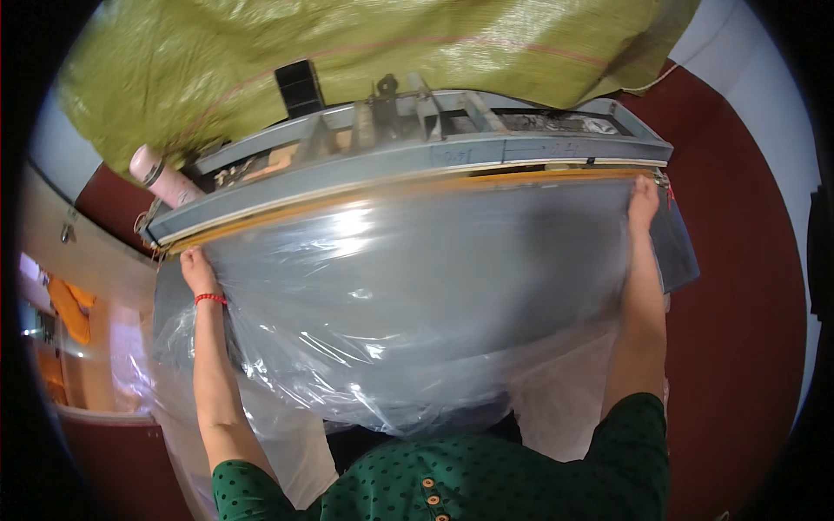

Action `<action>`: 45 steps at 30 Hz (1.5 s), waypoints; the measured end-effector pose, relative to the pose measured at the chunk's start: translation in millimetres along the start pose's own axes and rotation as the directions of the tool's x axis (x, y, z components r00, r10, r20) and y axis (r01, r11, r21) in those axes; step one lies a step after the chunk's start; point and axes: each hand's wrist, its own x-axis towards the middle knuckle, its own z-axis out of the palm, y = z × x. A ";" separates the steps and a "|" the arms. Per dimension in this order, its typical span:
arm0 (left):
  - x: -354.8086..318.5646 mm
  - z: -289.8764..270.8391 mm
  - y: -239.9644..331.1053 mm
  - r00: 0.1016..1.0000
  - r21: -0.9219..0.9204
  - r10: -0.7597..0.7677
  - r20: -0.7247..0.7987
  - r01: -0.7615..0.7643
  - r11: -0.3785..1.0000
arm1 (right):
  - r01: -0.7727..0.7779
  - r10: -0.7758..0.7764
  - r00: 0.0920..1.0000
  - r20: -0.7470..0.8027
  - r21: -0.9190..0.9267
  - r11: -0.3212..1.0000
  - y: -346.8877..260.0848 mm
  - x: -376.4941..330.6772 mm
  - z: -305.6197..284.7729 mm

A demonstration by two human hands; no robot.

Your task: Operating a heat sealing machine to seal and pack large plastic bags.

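A wide sheet of clear plastic film (347, 295) stretches over the grey table surface and drapes down toward my body. My left hand (199, 271), with a red bead bracelet at the wrist, is closed on the film's far left corner. At the far right corner, my right hand (643, 204) grips the film too, fingers closed. Both arms reach forward, far apart. The film's far edge lies along an orange-yellow strip (486, 181) at the foot of a long grey metal machine frame (365, 174).
Behind the frame hangs a yellow-green woven sheet (391, 52). A pink bottle (165, 176) stands at the frame's left end, and a black rectangular object (299, 89) leans behind it. Orange items (71, 308) sit inside an opening at left. Dark red floor (738, 347) lies at right.
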 end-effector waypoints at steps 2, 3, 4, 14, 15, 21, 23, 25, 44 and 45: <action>25.2 -1.3 -21.7 1.000 -0.022 0.011 0.016 -0.011 1.000 | -0.040 0.040 0.999 0.010 0.036 0.999 -6.9 3.7 13.4; 29.5 1.2 -29.9 1.000 -0.033 0.017 0.016 -0.016 0.999 | -0.078 0.075 0.996 0.039 0.077 0.994 -5.3 7.7 17.5; 28.8 11.0 -30.2 0.999 -0.044 0.015 0.030 -0.014 0.999 | -0.077 0.076 0.997 0.023 0.067 0.995 3.9 13.9 15.8; 28.9 -1.7 -11.9 0.986 -0.097 -0.160 0.036 0.163 0.982 | -0.213 0.253 0.965 -0.066 0.368 0.905 3.7 17.4 9.8; 28.0 -3.9 -13.9 0.986 -0.169 -0.167 0.004 0.165 0.972 | -0.266 0.314 0.945 -0.088 0.351 0.898 -10.3 11.3 14.3; 13.8 0.8 6.4 0.988 -0.209 -0.150 0.048 0.157 0.965 | 0.064 -0.033 0.949 -0.315 0.087 0.994 -35.7 -5.7 23.0; 6.3 -20.0 27.0 0.941 -0.061 -0.107 0.320 0.133 0.989 | 0.299 -0.308 0.914 -0.264 -0.076 0.951 -113.8 -45.8 45.0; -7.9 -31.1 59.8 0.923 -0.113 -0.013 0.384 0.061 0.992 | 0.423 -0.419 0.905 -0.069 0.062 0.904 -198.5 -98.2 62.8; -124.1 -172.8 68.7 0.691 0.476 0.178 0.700 -0.638 0.606 | 0.335 -0.217 0.852 0.476 -0.177 0.925 -93.3 -125.2 -45.7; -138.3 -164.1 84.6 0.693 0.336 0.188 0.696 -0.545 0.768 | 0.383 -0.255 0.850 0.460 -0.208 0.900 -77.8 -114.3 -64.8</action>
